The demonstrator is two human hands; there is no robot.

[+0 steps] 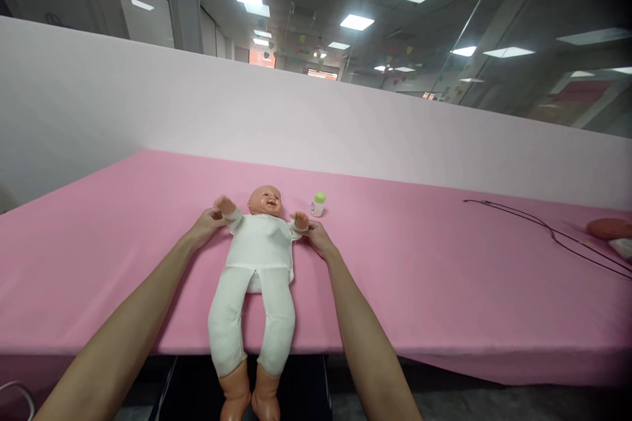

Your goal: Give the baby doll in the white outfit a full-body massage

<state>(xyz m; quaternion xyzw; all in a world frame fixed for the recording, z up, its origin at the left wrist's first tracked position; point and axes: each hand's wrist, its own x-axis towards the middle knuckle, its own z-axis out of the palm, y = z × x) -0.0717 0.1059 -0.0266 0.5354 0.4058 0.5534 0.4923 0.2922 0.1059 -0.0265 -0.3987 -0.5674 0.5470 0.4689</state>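
Observation:
A baby doll (259, 243) in white clothes lies face up on the pink table cover (419, 276), its feet hanging past the near edge. My left hand (208, 225) has its fingers closed on the doll's sleeve, at the arm on the left of the view. On the other side, my right hand (318, 237) pinches the other sleeve near the cuff. Both doll hands show above my fingers. Just beyond my right hand stands a small white bottle (318, 205) with a green cap.
Thin black cables (548, 227) run across the table at the right, near an orange-brown object (609, 229) at the far right edge. A white partition (320, 125) rises behind the table.

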